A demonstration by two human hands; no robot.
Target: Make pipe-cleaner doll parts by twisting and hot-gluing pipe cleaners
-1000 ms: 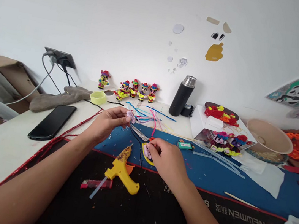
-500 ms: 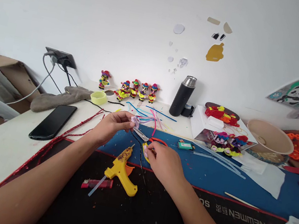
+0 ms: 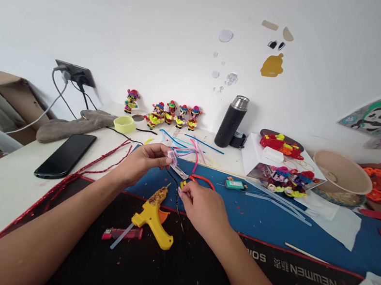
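Observation:
Between the thumb and forefinger of my left hand (image 3: 146,164) is a small pale lilac piece (image 3: 172,157). A thin black strand (image 3: 177,202) runs down from near that piece toward the mat. My right hand (image 3: 203,206) pinches this strand or something small beside it; its fingertips partly hide the spot. Scissors with orange handles (image 3: 206,180) lie just behind my right hand, blades toward the lilac piece. Below the hands, a yellow glue gun (image 3: 154,220) rests on the black mat (image 3: 137,275), its clear glue stick over a red lighter (image 3: 132,235).
A black phone (image 3: 65,156) and red tinsel stems (image 3: 76,174) lie left. Small colourful figures (image 3: 156,114), a yellow tape roll (image 3: 124,124) and a black flask (image 3: 231,122) stand behind. A white box (image 3: 252,158) and a beige bowl (image 3: 341,174) are at right.
My right hand has shifted slightly left, and its fingertips are now at the black strand. The camera view has moved a little; my left hand still pinches the lilac piece.

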